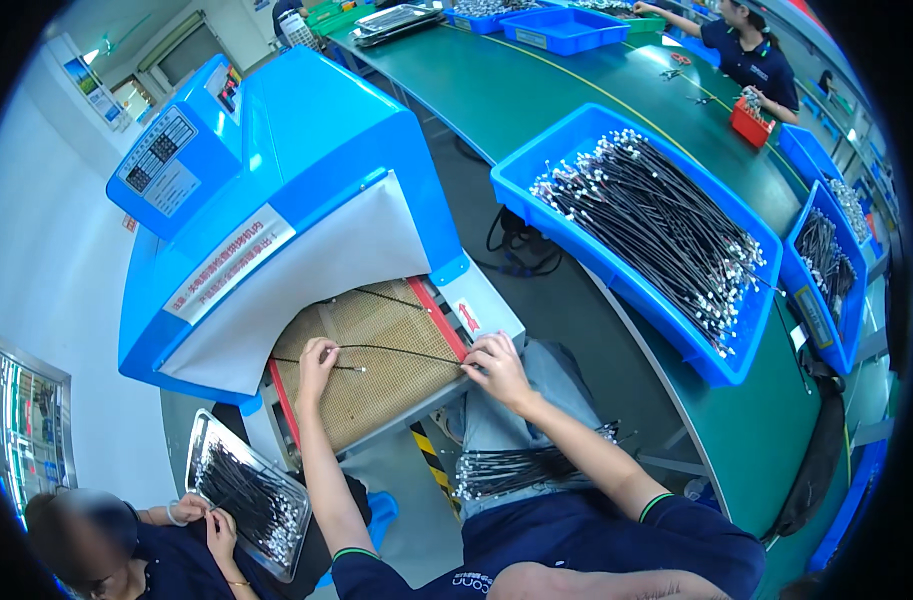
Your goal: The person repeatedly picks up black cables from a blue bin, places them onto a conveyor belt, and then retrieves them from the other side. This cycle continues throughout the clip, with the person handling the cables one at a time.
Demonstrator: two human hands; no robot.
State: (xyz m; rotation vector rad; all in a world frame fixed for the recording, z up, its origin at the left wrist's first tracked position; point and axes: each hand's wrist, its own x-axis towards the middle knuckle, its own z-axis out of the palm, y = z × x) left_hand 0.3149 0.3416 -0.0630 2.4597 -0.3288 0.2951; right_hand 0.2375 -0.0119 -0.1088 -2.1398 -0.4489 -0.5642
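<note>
My left hand (317, 368) and my right hand (498, 372) pinch a thin black cable (401, 349) near its two ends, stretched across a tan mesh conveyor belt (376, 400). The belt runs out of a blue box-shaped machine (316, 130) with a white curtain (326, 265) over its mouth. Near my left hand, a short stretch of cable with a white tip (362, 369) shows on the mesh. Deeper under the curtain rests another black cable (386, 295). A bundle of black cables (526, 470) lies across my lap, partly behind my right forearm.
At right, a large blue bin (721, 365) full of white-ended cables stands on a green table (751, 430). More blue bins (826, 320) stand beyond it. At lower left, a co-worker's hands (211, 520) are beside a metal tray (294, 565) of cables. Another person (751, 60) sits across the table.
</note>
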